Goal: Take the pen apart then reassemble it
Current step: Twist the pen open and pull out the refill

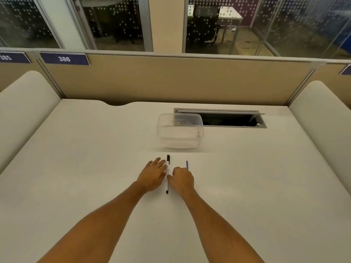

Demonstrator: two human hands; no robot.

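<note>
On white desk [76, 168]: pen [167, 173] lies flat; left hand [152, 176] spread beside it, right hand [182, 180] curled, fingertips touching barrel

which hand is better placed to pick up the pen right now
Right, probably. The right hand has curled fingers meeting the middle of the pen, while the left hand lies flat and open beside it.

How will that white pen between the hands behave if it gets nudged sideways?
The pen is slim and round, lying flat on the smooth desk, so it probably rolls easily. Its black cap clip may stop the roll. It looks light and stiff, so the left hand should lift it without sag.
</note>
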